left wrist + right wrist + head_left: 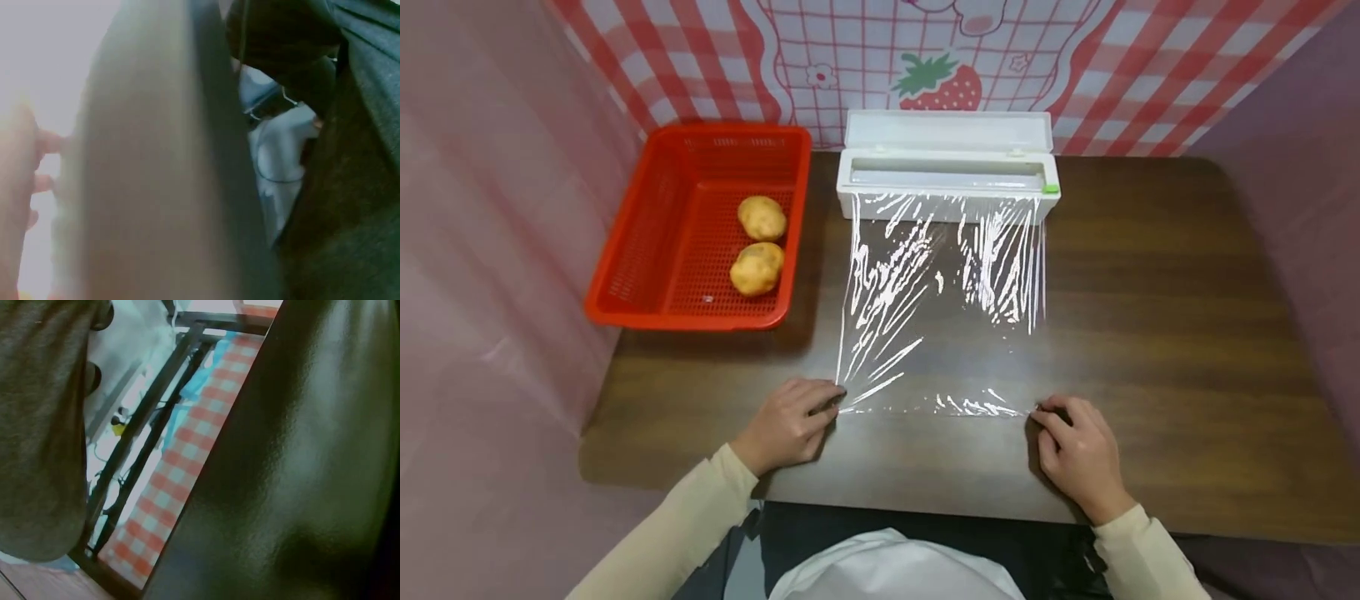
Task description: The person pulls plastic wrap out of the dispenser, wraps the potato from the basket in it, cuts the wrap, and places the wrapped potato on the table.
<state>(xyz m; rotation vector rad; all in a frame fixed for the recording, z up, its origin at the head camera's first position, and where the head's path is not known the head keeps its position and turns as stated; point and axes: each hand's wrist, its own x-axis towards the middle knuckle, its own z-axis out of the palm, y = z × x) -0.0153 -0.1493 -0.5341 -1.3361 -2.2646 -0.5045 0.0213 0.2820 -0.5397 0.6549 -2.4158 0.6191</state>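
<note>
A sheet of clear cling film (925, 317) stretches over the table, pulled out from a white dispenser box (951, 204) with its lid up. My left hand (790, 421) pinches the sheet's near left corner. At the near right corner, my right hand (1078, 446) pinches the film between thumb and fingers. Crinkles and bright glare run along the sheet, and its near edge lies almost straight between both hands. In the left wrist view, part of the left hand (19, 169) shows washed out at the left edge. The right wrist view does not show the right hand.
A red plastic basket (655, 225) at the back left holds two potatoes (762, 218). A green slider (1050, 189) sits at the dispenser's right end. Behind the wooden table (1172, 350) hangs a red checked cloth (700, 58) with a strawberry print.
</note>
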